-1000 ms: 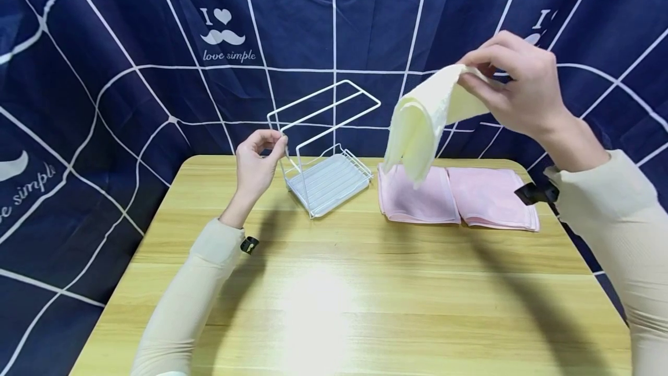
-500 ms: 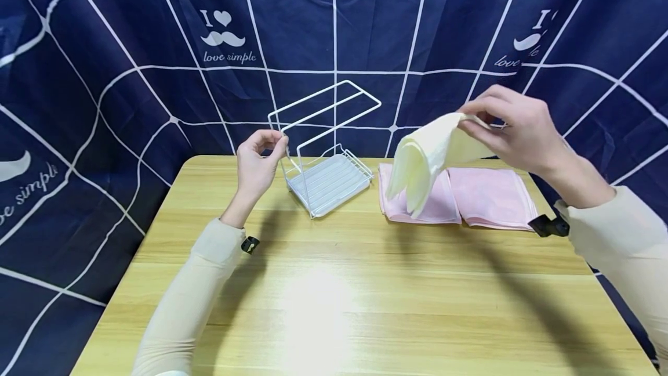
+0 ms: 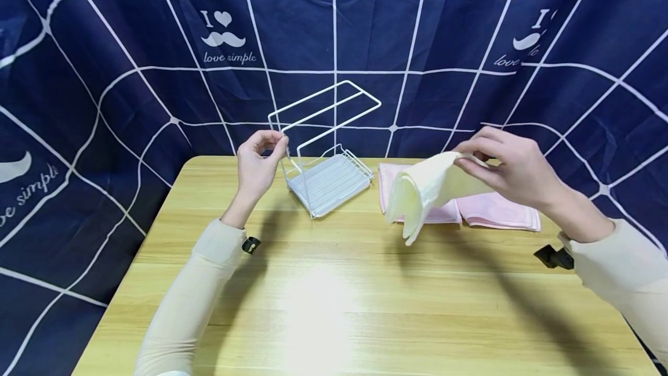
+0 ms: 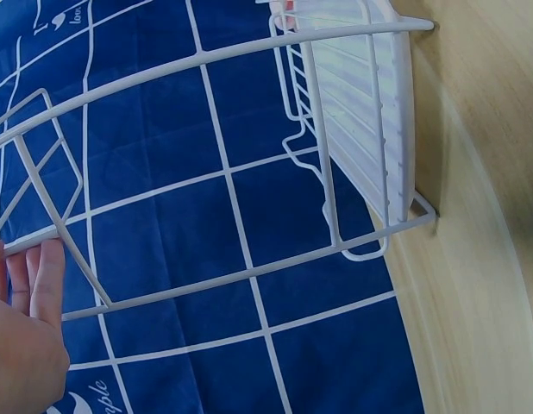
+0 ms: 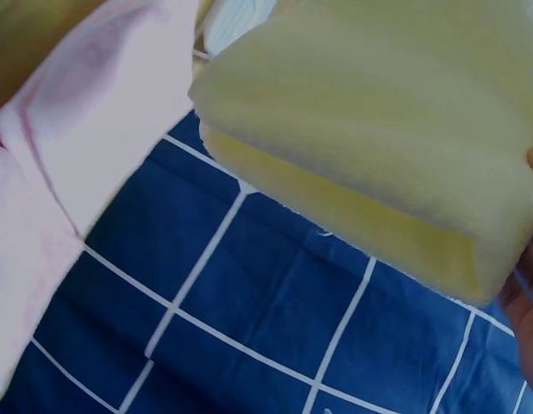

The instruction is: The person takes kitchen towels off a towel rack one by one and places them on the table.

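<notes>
My left hand [image 3: 257, 162] pinches an upright bar of the white wire rack [image 3: 334, 130], which stands on the table. In the left wrist view those fingers [image 4: 47, 280] are at a crossbar of the rack. A pale tray [image 3: 329, 184] lies in the rack's base. My right hand [image 3: 514, 167] pinches a folded pale yellow cloth [image 3: 425, 187] by one edge. The cloth droops to the left in a curve, above the pink cloths. In the right wrist view the yellow cloth [image 5: 379, 129] fills the upper right, with part of the hand at the right edge.
Two folded pink cloths [image 3: 498, 212] lie side by side at the table's back right, partly covered in view by the yellow one. The wooden table [image 3: 250, 318] has rounded back corners. A dark blue curtain with white lines [image 3: 297, 28] hangs behind and at the sides.
My right hand has come down with the yellow cloth, from high above the pink cloths to lower in front of them. The left hand and the rack stay in place.
</notes>
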### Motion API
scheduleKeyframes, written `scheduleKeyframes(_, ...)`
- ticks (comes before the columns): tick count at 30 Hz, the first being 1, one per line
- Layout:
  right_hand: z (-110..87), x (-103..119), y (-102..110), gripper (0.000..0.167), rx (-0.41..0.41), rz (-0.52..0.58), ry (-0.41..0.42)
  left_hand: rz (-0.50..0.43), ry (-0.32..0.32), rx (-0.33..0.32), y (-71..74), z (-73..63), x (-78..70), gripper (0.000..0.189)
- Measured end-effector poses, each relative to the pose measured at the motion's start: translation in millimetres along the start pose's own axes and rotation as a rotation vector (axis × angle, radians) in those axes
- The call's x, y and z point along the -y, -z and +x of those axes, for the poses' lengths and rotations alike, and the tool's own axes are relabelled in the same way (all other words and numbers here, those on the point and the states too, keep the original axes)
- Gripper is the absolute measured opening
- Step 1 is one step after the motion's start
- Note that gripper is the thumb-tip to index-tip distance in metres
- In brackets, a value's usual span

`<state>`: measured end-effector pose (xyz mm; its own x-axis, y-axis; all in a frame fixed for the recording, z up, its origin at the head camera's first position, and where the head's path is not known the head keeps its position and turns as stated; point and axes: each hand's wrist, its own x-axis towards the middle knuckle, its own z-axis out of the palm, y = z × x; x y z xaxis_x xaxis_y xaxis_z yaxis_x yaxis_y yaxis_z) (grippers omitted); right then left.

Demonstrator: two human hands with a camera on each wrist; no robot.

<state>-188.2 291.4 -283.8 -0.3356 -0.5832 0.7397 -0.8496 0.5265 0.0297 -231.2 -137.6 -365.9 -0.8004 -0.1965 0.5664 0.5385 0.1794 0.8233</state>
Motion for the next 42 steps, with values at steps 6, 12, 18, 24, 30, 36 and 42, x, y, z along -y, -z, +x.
scheduleKeyframes(6, -17.6, 6, -2, 0.049, 0.045, -0.012, -0.024, -0.001, -0.001, -0.004, 0.4, -0.2, 0.0, 0.005)
scheduleKeyframes(12, -34.3, 15, -4, 0.052, 0.080, 0.020, -0.093, 0.005, -0.001, -0.001, 0.0, 0.1, 0.0, 0.005)
scheduleKeyframes(18, -49.9, 22, -7, 0.049, 0.118, 0.035, -0.114, 0.009, -0.012, 0.003, -0.4, -0.2, 0.2, 0.004)
scheduleKeyframes(24, -64.8, 33, -7, 0.040, 0.139, 0.106, -0.124, 0.014, -0.017, 0.004, -0.2, -0.4, 1.2, 0.004)
scheduleKeyframes(30, -74.9, 48, 0, 0.021, 0.200, 0.109, -0.163, 0.010, -0.027, -0.002, 0.1, -0.7, 1.1, 0.004)
scheduleKeyframes(36, -82.4, 63, 5, 0.025, 0.222, 0.127, -0.170, -0.003, -0.014, 0.000, -0.1, -0.4, 0.9, 0.005)
scheduleKeyframes(42, -88.7, 79, 15, 0.009, 0.264, 0.136, -0.187, -0.003, -0.029, 0.004, 0.8, -0.5, 0.5, 0.002)
